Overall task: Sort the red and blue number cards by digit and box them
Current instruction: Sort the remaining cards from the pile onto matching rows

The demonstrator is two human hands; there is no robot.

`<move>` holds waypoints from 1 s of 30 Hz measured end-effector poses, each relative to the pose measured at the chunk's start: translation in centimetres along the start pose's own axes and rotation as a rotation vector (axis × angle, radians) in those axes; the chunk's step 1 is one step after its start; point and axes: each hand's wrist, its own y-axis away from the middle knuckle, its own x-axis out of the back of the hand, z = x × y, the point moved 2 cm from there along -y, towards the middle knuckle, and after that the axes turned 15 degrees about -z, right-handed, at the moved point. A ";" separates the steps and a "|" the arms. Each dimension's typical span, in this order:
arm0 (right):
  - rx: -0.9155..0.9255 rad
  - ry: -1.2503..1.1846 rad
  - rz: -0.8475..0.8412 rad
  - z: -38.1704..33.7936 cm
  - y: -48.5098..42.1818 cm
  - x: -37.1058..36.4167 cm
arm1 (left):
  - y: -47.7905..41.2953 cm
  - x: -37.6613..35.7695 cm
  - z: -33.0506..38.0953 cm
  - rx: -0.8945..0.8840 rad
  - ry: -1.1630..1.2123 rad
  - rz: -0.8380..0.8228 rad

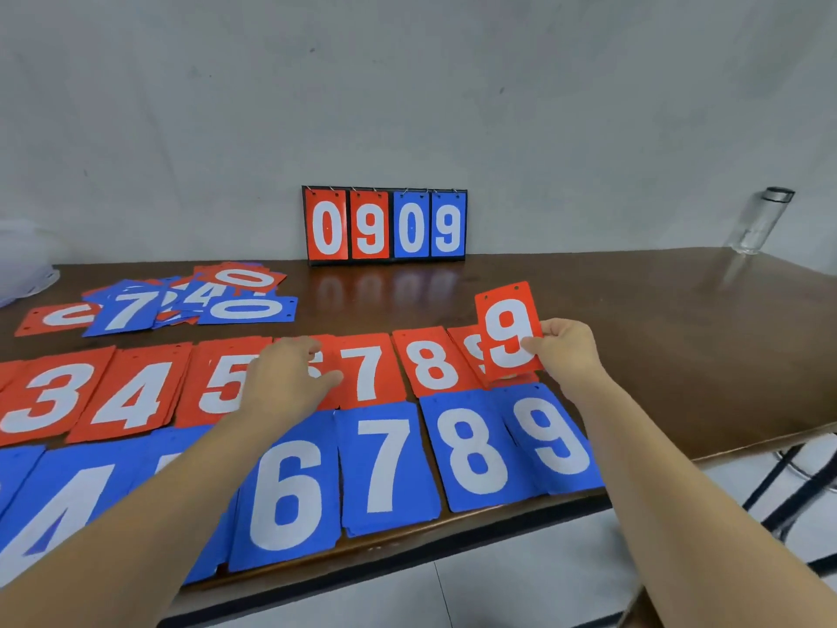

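My right hand pinches a red 9 card by its right edge, holding it tilted up just above the red 9 pile. My left hand lies fingers-down on the red 6 pile, covering most of it. Red piles 3, 4, 5, 7 and 8 form a row. In front lie blue piles 6, 7, 8 and 9. An unsorted heap of mixed cards sits at the back left.
A scoreboard stand showing 0909 stands against the wall. A clear bottle is at the back right corner. The brown table ends at the right and front edges. A white bag lies far left.
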 end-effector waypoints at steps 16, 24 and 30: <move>0.135 0.650 -0.094 1.9 -4.2 -2.0 | 1.3 -1.0 1.6 0.094 -0.117 0.014; 0.359 0.633 -0.286 -1.9 -1.6 -6.9 | 2.4 0.1 0.1 0.109 -0.242 0.042; 0.461 0.636 -0.336 -6.2 -1.4 -12.6 | 1.1 3.6 -2.7 0.145 -0.255 0.071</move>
